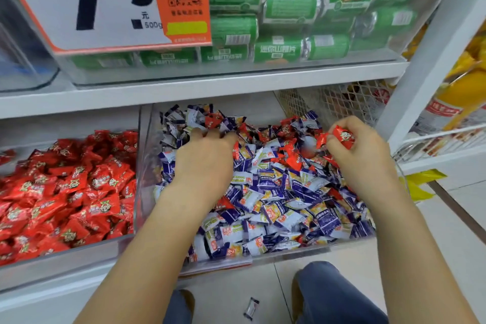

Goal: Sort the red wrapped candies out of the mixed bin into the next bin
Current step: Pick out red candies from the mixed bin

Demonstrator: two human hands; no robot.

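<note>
The mixed bin [289, 258] is a clear plastic bin full of purple-and-white candies with red wrapped candies [290, 151] scattered mostly toward its back. My right hand [360, 150] is over the bin's right side and grips red candies [342, 137] in its curled fingers. My left hand [205, 158] lies palm down on the pile at the bin's left, fingertips dug among the wrappers; what they touch is hidden. The bin to the left [132, 238] holds only red candies [68, 192].
A white shelf [200, 87] above carries a clear box of green packets [289, 8] and a large price sign [105, 0]. A white wire basket [334, 102] stands to the right. One loose candy [251, 308] lies on the floor by my knees.
</note>
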